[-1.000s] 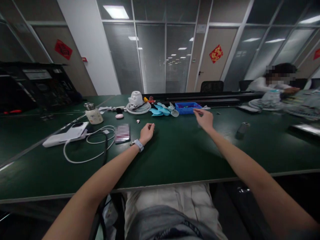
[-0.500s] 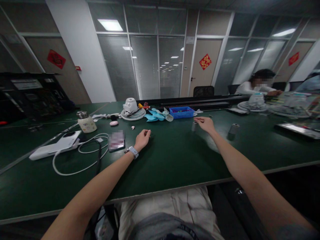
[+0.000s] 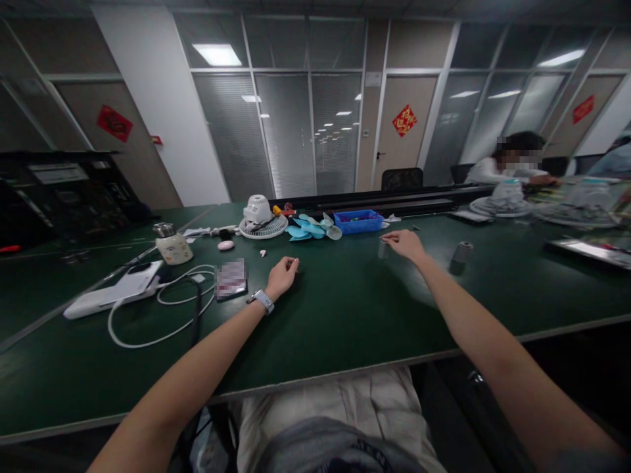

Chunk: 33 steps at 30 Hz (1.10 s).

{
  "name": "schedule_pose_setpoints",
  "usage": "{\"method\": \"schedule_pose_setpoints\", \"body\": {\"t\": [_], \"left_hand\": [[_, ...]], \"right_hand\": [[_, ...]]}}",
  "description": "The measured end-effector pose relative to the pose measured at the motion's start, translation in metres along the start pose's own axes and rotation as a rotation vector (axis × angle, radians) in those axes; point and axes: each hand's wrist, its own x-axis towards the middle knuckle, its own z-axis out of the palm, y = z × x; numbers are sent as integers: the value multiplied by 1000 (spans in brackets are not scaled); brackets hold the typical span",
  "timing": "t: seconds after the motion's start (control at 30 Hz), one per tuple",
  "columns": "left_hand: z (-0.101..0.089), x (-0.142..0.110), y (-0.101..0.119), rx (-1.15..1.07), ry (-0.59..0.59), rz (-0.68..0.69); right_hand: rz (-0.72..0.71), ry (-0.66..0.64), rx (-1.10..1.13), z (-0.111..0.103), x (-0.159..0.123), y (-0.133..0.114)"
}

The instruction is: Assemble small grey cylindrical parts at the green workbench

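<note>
My left hand rests on the green table, a watch on its wrist. Its fingers are curled into a loose pinch, and what they hold, if anything, is too small to make out. My right hand lies palm down farther out, fingers stretched left. Its fingertips are right beside a small grey cylinder standing upright; I cannot tell whether they touch it. A second grey cylinder stands to the right of that hand.
A blue tray, light blue fan blades and a white fan lie beyond my hands. On the left are a phone, a white power bank with cable and a small bottle. A co-worker sits far right.
My right hand has drawn back from the blue tray and come down beside the small grey cylinder. My left hand has stayed in place, and the view has shifted slightly.
</note>
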Motion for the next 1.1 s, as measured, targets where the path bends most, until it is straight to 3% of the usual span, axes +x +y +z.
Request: {"method": "schedule_pose_setpoints", "body": {"t": [0.2,0.33,0.47,0.6,0.7,0.8,1.1], "left_hand": [[-2,-2,3,-1,-8,3],[-2,-2,2,-7,-20,6],[-1,-4,5,-46,7,39],[-1,-10,19,-127,3,139],[2,-14,31,-180,4,199],[7,-14,40,-194,-10,247],[14,-7,48,-125,36,265]], "right_hand": [[48,-88,204,15,-4,17],[153,-87,173,27,-10,14],[122,-50,314,42,-22,-34],[-66,-195,569,67,-45,-110],[-144,-246,646,82,-62,-150],[-168,-255,693,89,-69,-163],[-160,-264,667,93,-69,-159]]}}
